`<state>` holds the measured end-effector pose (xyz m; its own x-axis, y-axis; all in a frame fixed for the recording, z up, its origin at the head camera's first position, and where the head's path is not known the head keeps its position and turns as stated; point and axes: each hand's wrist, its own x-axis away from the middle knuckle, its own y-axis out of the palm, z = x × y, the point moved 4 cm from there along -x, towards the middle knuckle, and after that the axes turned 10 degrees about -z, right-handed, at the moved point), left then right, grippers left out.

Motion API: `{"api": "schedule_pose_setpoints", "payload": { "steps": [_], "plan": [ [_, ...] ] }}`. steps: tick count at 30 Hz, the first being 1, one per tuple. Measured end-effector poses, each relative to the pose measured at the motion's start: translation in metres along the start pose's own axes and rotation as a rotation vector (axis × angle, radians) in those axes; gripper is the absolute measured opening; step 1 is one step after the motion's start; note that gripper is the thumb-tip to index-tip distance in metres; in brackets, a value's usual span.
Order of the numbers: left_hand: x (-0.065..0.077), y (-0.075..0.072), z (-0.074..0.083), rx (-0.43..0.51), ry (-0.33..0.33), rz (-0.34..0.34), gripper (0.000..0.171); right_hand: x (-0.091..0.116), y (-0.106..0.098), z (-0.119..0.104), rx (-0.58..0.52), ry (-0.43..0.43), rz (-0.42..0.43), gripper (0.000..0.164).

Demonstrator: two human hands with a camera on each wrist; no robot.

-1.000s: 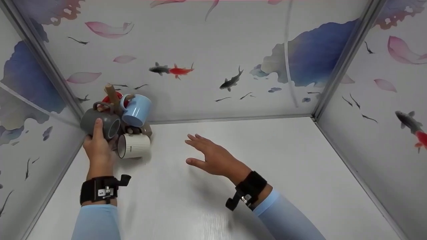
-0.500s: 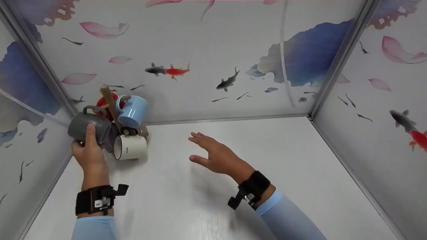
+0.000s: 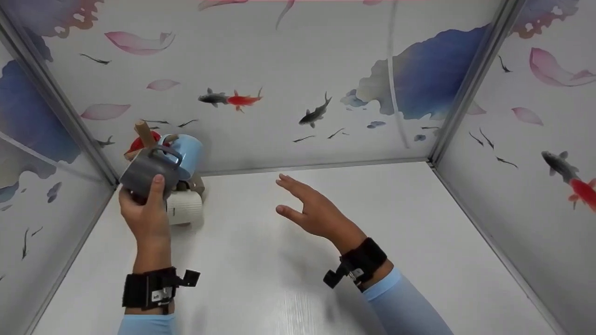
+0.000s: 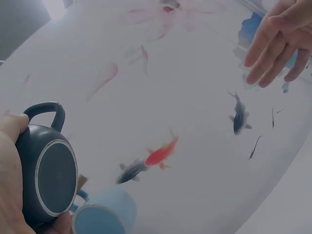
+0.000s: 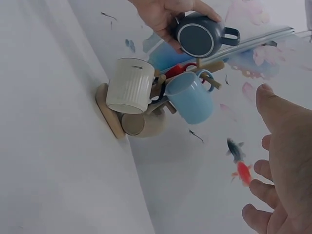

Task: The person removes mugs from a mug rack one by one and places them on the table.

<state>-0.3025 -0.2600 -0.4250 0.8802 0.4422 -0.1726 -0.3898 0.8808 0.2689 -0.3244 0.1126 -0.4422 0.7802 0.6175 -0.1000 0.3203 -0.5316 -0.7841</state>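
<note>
My left hand [image 3: 146,211] grips a dark grey mug [image 3: 151,174] by its body, thumb along the side, its handle pointing up and right. The mug overlaps a wooden mug stand [image 3: 145,132] in the head view. On that stand hang a light blue mug [image 5: 191,100], a cream ribbed mug [image 5: 130,87] and a red mug [image 3: 139,143], mostly hidden. A beige mug [image 5: 142,124] shows low behind them in the right wrist view. My right hand [image 3: 316,209] hovers over the table, fingers extended and holding nothing.
The stand's wooden base [image 5: 111,112] sits on the white table [image 3: 260,279] in the back left corner. Printed panels wall in the back [image 3: 260,56] and both sides, with grey metal trim [image 3: 312,168] along the table's edge.
My left hand has moved first left and then back right with the grey mug, which is now turned with its handle toward the right. The right hand has shifted slightly right.
</note>
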Motion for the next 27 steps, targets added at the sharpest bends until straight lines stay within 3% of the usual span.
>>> {"api": "schedule_pose_setpoints", "payload": {
  "steps": [6,14,19,27],
  "plan": [
    [0.02,0.046,-0.015,-0.051,0.014,-0.143,0.087,0.009,-0.01,0.012,-0.112,-0.004,0.055,0.074],
    [0.047,0.1,-0.046,-0.278,0.056,-0.349,0.099,0.021,-0.018,0.028,-0.262,-0.01,0.127,0.066],
    [0.063,0.125,-0.06,-0.371,0.084,-0.418,0.107,0.027,-0.02,0.032,-0.291,0.001,0.184,0.059],
    [0.084,0.152,-0.082,-0.42,0.115,-0.506,0.11,0.036,-0.026,0.033,-0.258,0.058,0.27,0.051]
  ]
}}
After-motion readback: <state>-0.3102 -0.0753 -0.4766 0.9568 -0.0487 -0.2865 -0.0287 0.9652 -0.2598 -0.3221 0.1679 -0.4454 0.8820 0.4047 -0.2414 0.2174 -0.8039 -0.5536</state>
